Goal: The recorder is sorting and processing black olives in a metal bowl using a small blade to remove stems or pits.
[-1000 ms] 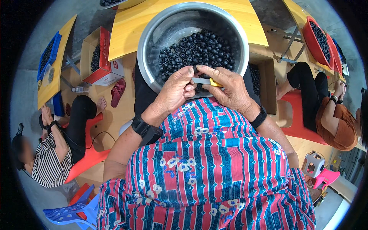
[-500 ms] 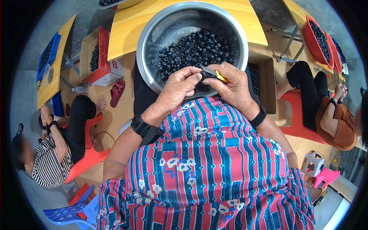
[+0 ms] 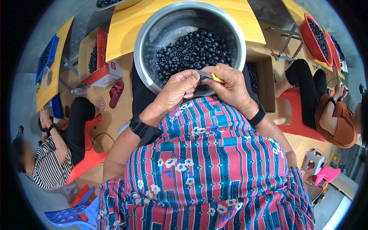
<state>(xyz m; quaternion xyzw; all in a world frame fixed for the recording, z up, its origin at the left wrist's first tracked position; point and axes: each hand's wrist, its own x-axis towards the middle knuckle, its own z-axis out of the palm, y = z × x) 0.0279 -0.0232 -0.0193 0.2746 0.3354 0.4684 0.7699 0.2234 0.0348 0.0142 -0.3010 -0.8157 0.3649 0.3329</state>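
Yellow-handled knife (image 3: 212,76) in right hand (image 3: 230,86) grip, left hand (image 3: 180,88) touching blade.

Both hands crowd the near rim of the steel bowl (image 3: 151,27); inside, dark round fruits (image 3: 191,51) fill the floor, leaving bare wall at far left.

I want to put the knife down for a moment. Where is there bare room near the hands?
Bare yellow tabletop lies left of the steel bowl, toward the red box. The bowl's far inner wall is bare. Crowded: dark fruits and both hands at its near rim.
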